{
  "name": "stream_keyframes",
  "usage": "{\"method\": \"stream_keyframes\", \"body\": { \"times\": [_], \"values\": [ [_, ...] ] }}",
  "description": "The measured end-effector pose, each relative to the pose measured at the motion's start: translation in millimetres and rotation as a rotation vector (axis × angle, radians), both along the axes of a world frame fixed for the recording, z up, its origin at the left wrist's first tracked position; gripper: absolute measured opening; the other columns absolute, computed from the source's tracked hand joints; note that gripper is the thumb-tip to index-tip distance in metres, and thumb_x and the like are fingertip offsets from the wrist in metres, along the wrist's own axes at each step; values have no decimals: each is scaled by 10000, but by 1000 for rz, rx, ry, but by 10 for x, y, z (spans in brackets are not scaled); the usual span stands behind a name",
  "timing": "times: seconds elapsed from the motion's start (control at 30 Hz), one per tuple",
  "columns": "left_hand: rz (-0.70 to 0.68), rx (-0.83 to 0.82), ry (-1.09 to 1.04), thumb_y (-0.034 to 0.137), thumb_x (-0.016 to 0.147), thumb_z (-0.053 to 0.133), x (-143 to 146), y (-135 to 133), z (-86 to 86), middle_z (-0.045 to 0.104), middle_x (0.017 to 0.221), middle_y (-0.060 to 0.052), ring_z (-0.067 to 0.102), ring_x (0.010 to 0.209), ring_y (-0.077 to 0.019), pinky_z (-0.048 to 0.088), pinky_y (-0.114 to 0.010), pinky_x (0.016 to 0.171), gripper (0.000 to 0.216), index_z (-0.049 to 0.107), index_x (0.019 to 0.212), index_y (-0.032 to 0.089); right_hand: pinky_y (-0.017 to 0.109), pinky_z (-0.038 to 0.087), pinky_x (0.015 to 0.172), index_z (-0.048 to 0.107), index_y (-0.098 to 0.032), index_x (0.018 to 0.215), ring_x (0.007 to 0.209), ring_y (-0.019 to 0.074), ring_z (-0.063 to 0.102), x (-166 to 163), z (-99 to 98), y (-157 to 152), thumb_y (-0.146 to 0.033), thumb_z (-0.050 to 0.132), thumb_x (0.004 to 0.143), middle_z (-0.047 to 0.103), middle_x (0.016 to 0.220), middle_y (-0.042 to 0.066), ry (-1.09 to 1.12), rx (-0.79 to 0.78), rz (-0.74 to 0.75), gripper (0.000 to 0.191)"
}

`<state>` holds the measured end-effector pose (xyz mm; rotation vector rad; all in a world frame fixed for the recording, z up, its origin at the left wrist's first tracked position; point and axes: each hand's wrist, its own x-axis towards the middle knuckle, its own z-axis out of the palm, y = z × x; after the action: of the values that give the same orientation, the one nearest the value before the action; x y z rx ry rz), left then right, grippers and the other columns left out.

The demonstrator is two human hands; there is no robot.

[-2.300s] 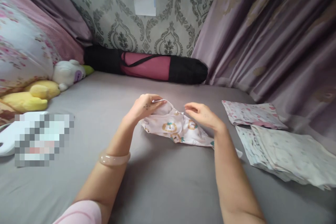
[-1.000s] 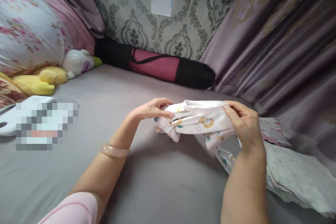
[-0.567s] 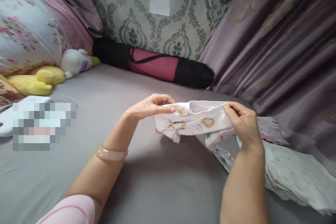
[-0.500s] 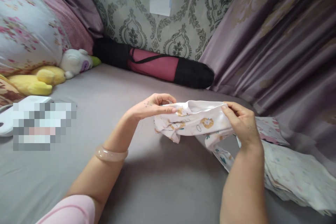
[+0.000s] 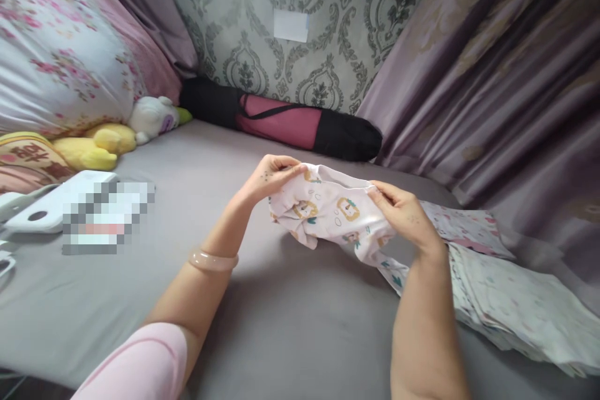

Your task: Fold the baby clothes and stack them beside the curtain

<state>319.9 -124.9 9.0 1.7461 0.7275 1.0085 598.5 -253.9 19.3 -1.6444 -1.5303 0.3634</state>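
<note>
A small white baby shirt (image 5: pixel 332 206) printed with orange lions and green leaves hangs between my hands, above the grey bed sheet. My left hand (image 5: pixel 279 175) pinches it at one side of the neckline. At the other side of the neckline, my right hand (image 5: pixel 398 203) grips the fabric between thumb and fingers. The neck opening faces up, stretched between the two grips. One sleeve dangles toward my right forearm, its end partly hidden behind it.
Folded white printed clothes (image 5: pixel 520 306) lie in a stack at the right, with another folded printed piece (image 5: pixel 464 225) behind. A black and pink long bag (image 5: pixel 281 122) lies along the wall. Plush toys (image 5: pixel 157 119) and a white plastic object (image 5: pixel 60 203) are at the left of the grey sheet (image 5: pixel 197 156).
Both hands have shifted slightly left with the shirt, and its front now faces me more openly, showing more of the lion print. The camera view has also moved a little.
</note>
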Motion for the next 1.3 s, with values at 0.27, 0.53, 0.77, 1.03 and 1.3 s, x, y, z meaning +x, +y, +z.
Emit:
{"method": "stream_keyframes", "body": {
  "times": [0.27,0.53,0.77,1.03,1.3],
  "values": [
    [148,556,133,373,865,606,-188,147,398,723,811,-48,624,734,-150,446,-241,642,265,763,855,159,378,590,765,713,-239,1047,891,262,727,-24,114,-5,-485,739,778,765,1012,66,110,-49,147,365],
    [368,919,208,342,911,548,-376,-10,1140,677,927,-34,640,855,-165,452,-268,733,222,740,924,231,416,520,897,718,-263,1069,961,263,708,-244,866,66,-336,599,901,758,1002,49,-429,498,-242,219],
    [276,576,-86,373,812,661,-339,83,1239,628,639,3,593,639,-144,450,-239,569,194,726,796,191,349,515,804,718,-243,1016,911,249,697,-401,1241,17,-404,597,918,756,942,50,-447,525,-170,224],
    [170,396,-269,465,697,783,-146,48,1235,675,642,-11,616,613,-153,469,-241,519,292,726,757,185,306,490,745,727,-220,1028,861,239,692,-562,1250,108,-419,624,896,751,832,34,-435,466,-110,261],
    [142,395,-187,412,738,760,-127,118,1203,648,594,1,625,604,-151,461,-218,487,235,741,775,181,312,512,740,745,-243,949,855,248,694,-498,1175,162,-461,681,840,762,831,22,-323,336,-16,252]
  ]
}}
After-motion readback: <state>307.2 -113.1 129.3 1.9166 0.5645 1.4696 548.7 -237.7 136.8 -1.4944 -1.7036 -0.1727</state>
